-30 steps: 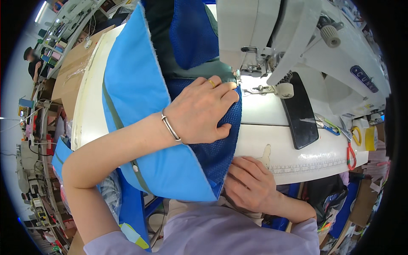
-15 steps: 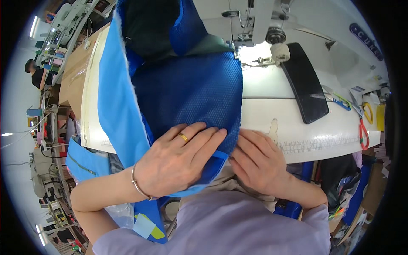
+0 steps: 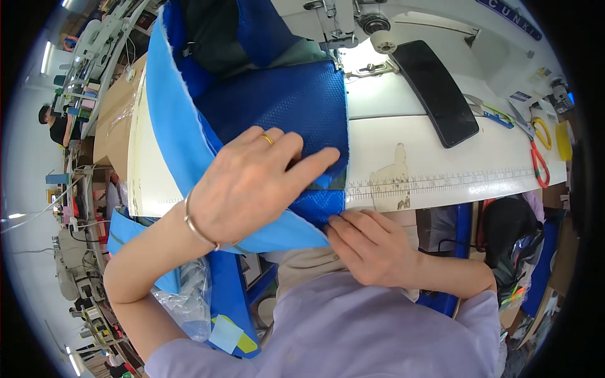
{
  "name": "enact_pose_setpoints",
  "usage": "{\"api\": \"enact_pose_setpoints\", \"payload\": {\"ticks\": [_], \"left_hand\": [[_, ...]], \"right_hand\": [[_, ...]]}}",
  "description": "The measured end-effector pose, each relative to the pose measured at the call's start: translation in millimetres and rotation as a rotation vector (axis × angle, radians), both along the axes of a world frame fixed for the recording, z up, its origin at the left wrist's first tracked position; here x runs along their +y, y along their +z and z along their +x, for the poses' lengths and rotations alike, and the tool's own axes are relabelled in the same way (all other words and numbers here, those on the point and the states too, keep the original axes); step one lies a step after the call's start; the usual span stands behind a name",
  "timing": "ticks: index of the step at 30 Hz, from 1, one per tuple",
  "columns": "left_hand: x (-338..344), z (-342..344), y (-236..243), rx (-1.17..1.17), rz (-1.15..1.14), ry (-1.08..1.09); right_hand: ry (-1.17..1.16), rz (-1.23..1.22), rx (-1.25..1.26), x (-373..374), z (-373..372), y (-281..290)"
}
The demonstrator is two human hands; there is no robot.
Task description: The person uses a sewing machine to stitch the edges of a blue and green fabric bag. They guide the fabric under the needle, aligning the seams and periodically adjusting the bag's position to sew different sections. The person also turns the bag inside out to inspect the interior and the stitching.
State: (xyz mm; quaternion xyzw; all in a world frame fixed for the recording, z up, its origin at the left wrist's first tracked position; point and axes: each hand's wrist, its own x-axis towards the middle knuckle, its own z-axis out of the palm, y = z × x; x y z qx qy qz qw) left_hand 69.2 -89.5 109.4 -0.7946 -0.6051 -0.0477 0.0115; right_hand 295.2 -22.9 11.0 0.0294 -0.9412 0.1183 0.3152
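A dark blue textured fabric panel (image 3: 271,97), sewn to a light blue piece (image 3: 167,120) with a raw whitish edge, lies across the sewing table, its upper right edge at the presser foot of a sewing machine (image 3: 337,28). My left hand (image 3: 246,179), with a ring and a bracelet, is over the lower part of the panel, knuckles bent and index finger reaching toward the right edge; its thumb is hidden. At the table's near edge, my right hand (image 3: 375,246) pinches the panel's lower right corner, fingers together.
A black flat rectangular plate (image 3: 438,94) lies right of the needle area. Beyond it are red-and-yellow-handled scissors (image 3: 535,148), small snips (image 3: 491,113) and a yellow roll (image 3: 564,140). A ruler strip (image 3: 441,186) runs along the table's front. More blue fabric (image 3: 123,230) hangs at left.
My left hand has gone from lying flat to bent knuckles with the index stretched out. My right hand has moved slightly down and left along the edge, and the panel's lower part lies straighter.
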Motion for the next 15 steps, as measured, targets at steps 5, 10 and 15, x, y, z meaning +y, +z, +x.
{"api": "enact_pose_setpoints", "payload": {"ticks": [5,10,15], "left_hand": [[-7.6,9.2,-19.8,0.041,0.004,-0.027],[-1.5,11.0,-23.3,-0.129,0.001,-0.060],[-3.1,10.5,-31.1,-0.159,-0.047,-0.055]], "right_hand": [[-0.019,0.021,0.097,-1.4,5.5,-12.2],[0.006,-0.035,0.073,-0.1,6.7,-12.2],[0.016,-0.084,0.077,2.2,6.4,-12.4]]}}
